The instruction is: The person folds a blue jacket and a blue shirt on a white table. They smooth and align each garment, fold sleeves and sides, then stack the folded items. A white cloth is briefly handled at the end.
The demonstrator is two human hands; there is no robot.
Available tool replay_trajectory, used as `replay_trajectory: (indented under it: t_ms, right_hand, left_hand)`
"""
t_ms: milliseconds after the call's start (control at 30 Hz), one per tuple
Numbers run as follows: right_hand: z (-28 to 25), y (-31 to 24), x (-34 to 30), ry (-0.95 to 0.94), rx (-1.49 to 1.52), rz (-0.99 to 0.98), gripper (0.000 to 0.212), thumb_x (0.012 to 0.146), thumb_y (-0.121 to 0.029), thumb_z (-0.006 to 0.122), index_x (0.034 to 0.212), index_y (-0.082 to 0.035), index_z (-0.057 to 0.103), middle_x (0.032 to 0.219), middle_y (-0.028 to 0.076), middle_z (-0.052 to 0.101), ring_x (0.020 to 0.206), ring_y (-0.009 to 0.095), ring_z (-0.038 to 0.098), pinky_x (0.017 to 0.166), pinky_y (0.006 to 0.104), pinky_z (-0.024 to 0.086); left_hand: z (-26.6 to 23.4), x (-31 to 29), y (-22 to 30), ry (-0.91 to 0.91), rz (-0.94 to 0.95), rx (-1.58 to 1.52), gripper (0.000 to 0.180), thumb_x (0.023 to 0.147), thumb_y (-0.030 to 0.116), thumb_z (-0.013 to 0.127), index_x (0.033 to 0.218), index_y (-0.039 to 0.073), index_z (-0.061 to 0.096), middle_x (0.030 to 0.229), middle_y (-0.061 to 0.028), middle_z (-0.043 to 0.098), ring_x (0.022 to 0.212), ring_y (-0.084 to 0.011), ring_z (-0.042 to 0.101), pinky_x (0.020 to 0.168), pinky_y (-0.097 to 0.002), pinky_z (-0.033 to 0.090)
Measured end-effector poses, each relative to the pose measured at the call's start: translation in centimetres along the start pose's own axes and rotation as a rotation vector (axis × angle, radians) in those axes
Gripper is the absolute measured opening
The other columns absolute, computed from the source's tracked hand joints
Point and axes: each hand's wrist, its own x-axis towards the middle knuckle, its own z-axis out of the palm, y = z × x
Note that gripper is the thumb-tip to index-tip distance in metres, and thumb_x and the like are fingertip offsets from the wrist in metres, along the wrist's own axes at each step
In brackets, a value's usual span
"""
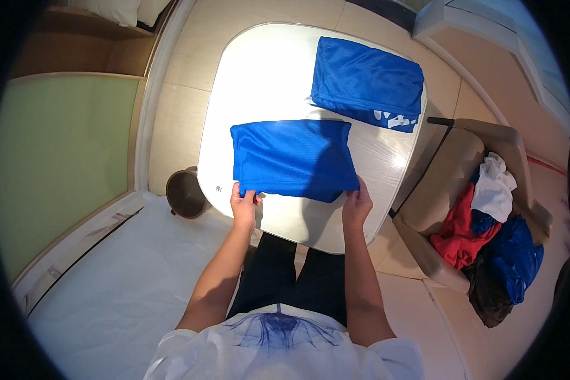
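A folded blue cloth garment [291, 157] lies across the near half of the white table [253, 69]. My left hand [244, 206] pinches its near left corner, thumb and fingers closed on the fabric. At the near right corner, my right hand [358, 204] grips the cloth in the same way. The garment forms a rough rectangle, and a shadow falls over its right part. Farther back on the right of the table rests a second folded blue garment [367, 79], with white print showing along its near edge. Neither hand touches that one.
Right of the table stands a beige armchair [437, 177] heaped with loose clothes: a white piece [493, 190], a red piece [456, 234] and a blue piece [516, 259]. A brown bin [187, 195] is on the floor by the table's left edge. A green panel [69, 152] stands at far left.
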Motion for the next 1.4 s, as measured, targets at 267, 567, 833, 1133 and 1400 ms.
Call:
replay_trajectory:
  t_ms: [267,567,833,1133,1400]
  right_hand:
    - [-0.8,0.5,-0.9,-0.030,-0.435,-0.398,0.023,0.076,0.000,0.062,0.099,0.000,0.061,0.090,0.016,0.064,0.083,0.035,0.061,0.075,0.0433,0.051]
    - [-1.6,0.2,0.0,0.015,-0.548,-0.506,0.023,0.065,-0.002,0.065,0.086,-0.004,0.055,0.085,0.014,0.058,0.077,0.033,0.057,0.068,0.0444,0.048]
    - [-1.6,-1.1,-0.5,0.028,-0.477,-0.603,0.036,0.069,-0.005,0.066,0.104,-0.001,0.055,0.106,0.020,0.058,0.087,0.034,0.058,0.080,0.0428,0.048]
    - [1.3,-1.1,-0.9,-0.080,-0.076,0.178,0.044,0.082,-0.027,0.076,0.110,0.003,0.060,0.092,0.016,0.064,0.078,0.024,0.063,0.071,0.0348,0.051]
    - [2.1,-1.5,-2.0,-0.037,0.296,0.085,0.031,0.083,-0.015,0.072,0.106,0.003,0.062,0.087,0.007,0.066,0.080,0.016,0.061,0.075,0.0306,0.049]
  left_hand:
    - [0.6,-1.3,4.1,0.187,0.963,1.095,0.033,0.073,0.008,0.073,0.104,0.007,0.060,0.119,-0.0150,0.052,0.107,-0.0304,0.052,0.092,-0.0412,0.040]
    - [-2.0,-0.1,4.5,-0.285,1.250,1.207,0.023,0.071,0.009,0.070,0.094,0.009,0.064,0.091,-0.0060,0.058,0.090,-0.0261,0.056,0.083,-0.0410,0.040]
    - [0.2,-1.7,5.4,-0.371,1.259,1.212,0.024,0.074,0.020,0.073,0.092,0.009,0.062,0.099,-0.0078,0.057,0.095,-0.0267,0.055,0.085,-0.0420,0.039]
    - [3.4,3.1,4.9,0.235,0.570,0.877,0.073,0.076,0.030,0.081,0.129,-0.005,0.045,0.125,-0.0260,0.051,0.121,-0.0400,0.045,0.103,-0.0476,0.035]
    - [-0.3,0.9,3.5,-0.195,-0.097,0.176,0.055,0.085,0.025,0.076,0.126,-0.003,0.053,0.116,-0.0153,0.065,0.104,-0.0238,0.063,0.090,-0.0352,0.051]
